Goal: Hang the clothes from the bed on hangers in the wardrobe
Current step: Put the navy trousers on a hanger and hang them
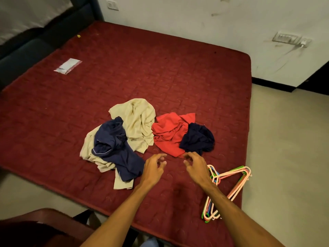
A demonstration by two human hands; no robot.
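Clothes are lying crumpled in two small heaps toward the near side of the bed, whose dark red quilted mattress is filling most of the view. In the left heap a beige garment is spreading underneath while a navy blue garment is lying across it, its near end trailing toward the mattress edge. Just beside that heap, on the right, a red garment is lying bunched, and a darker navy garment is sitting on its right part. Both of the person's bare arms are reaching in from the bottom of the view. The left hand is hovering over bare mattress between the two heaps, its fingers loosely curled and holding nothing. The right hand is hovering beside it with its fingers likewise loosely bent. Its fingertips are lying right at the near tip of the red garment, and whether they are touching the cloth cannot be told. A bundle of plastic hangers in pink, green, cream and blue is lying near the bed's near right corner, with the right forearm crossing in front of part of it. Far off on the left of the mattress a clear plastic packet is lying flat. A charger is sitting plugged into a socket on the white wall beyond the bed.
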